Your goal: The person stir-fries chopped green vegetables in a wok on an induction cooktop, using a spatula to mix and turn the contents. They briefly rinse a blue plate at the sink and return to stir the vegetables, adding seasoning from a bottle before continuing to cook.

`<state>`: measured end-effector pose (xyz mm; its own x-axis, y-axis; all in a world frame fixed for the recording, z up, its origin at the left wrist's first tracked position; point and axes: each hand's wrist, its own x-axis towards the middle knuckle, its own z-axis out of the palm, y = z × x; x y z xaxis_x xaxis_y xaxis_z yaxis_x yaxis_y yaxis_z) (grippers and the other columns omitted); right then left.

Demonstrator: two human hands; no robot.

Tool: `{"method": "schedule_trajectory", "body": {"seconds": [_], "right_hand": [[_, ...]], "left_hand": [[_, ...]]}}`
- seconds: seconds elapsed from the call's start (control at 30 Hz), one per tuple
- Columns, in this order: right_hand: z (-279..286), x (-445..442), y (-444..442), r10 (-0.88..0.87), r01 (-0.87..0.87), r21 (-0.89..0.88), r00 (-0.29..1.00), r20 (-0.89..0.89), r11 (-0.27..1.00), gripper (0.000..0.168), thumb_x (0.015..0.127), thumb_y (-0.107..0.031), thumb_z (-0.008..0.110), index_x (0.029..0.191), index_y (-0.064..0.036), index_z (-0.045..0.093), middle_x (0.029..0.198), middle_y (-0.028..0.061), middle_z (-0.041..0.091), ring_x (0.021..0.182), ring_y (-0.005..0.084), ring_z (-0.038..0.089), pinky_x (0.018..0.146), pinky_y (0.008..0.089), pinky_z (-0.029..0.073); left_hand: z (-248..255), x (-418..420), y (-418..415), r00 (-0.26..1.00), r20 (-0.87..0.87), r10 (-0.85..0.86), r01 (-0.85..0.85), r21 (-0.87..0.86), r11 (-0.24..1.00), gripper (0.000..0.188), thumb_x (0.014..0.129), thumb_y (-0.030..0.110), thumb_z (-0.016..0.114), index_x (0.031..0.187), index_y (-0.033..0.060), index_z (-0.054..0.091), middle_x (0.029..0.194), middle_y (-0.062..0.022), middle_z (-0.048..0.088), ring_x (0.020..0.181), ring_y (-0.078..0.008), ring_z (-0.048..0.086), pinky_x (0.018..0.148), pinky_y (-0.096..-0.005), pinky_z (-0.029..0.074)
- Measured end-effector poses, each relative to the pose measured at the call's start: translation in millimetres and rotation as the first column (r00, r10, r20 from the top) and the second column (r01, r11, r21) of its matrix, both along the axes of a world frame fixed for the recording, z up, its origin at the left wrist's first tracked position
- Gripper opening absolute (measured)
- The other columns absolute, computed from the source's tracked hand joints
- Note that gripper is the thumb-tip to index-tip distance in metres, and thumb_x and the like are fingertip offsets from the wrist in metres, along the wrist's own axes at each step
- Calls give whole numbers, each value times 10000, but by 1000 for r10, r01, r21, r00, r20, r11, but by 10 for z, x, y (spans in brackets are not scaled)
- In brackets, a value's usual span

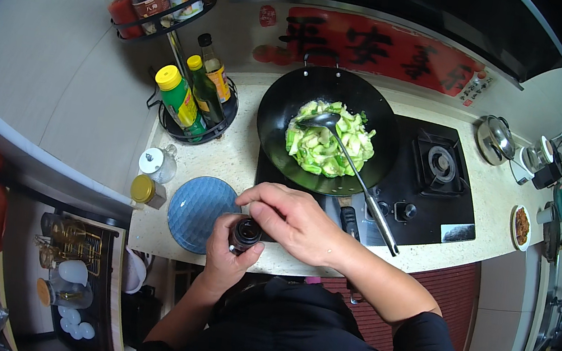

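My left hand (228,255) is wrapped around a small dark bottle (246,231), held upright at the counter's front edge. My right hand (301,225) is beside the bottle's top, thumb and fingers curled; whether something is between them is hidden. A blue round plate (194,211) with a scaly pattern lies left of the bottle. Beyond my hands, a black wok (279,115) holds sliced green vegetables (328,152). A ladle (351,161) rests in it, bowl on the vegetables and steel handle reaching over the counter edge. The wok's black handle (349,221) points towards me, partly behind my right arm.
A gas hob (450,211) has a bare right burner (442,164). A two-tier rack (188,137) with sauce bottles stands left, near two jars (157,165) (148,191). Far right are a steel pot (496,142) and a dish of brown food (521,228). A range hood (383,0) overhangs.
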<state>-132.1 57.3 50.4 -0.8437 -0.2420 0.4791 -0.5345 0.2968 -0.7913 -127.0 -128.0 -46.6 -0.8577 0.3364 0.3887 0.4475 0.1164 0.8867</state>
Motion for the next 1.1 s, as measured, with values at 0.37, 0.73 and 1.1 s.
{"method": "schedule_trajectory", "body": {"seconds": [0.37, 0.73, 1.1], "right_hand": [[65, 268, 105, 362, 236, -679, 700, 615, 695, 206, 986, -125, 557, 1105, 31, 619, 1015, 95, 674, 814, 119, 669, 722, 230, 575], [172, 602, 378, -206, 195, 71, 957, 203, 978, 486, 873, -314, 710, 1236, -26, 563, 1109, 146, 611, 954, 240, 649, 825, 348, 530], [-626, 1100, 1324, -788, 387, 797, 591, 172, 464, 979, 747, -42, 743, 1526, -75, 151, 1301, 292, 464, 1063, 456, 590, 895, 451, 513]], "left_hand": [[2, -64, 204, 983, 114, -142, 101, 305, 947, 416, 928, 160, 649, 1243, 6, 425, 1149, -95, 514, 1036, -150, 530, 903, -287, 447], [45, -15, 265, 962, 153, -227, 149, 402, 904, 441, 794, 255, 749, 1065, 18, 494, 996, -75, 545, 849, -131, 560, 769, -280, 467], [277, -266, 191, 850, 424, -311, 185, 314, 931, 221, 790, -57, 625, 960, 33, 516, 774, -47, 590, 682, -112, 610, 622, -262, 521]]}}
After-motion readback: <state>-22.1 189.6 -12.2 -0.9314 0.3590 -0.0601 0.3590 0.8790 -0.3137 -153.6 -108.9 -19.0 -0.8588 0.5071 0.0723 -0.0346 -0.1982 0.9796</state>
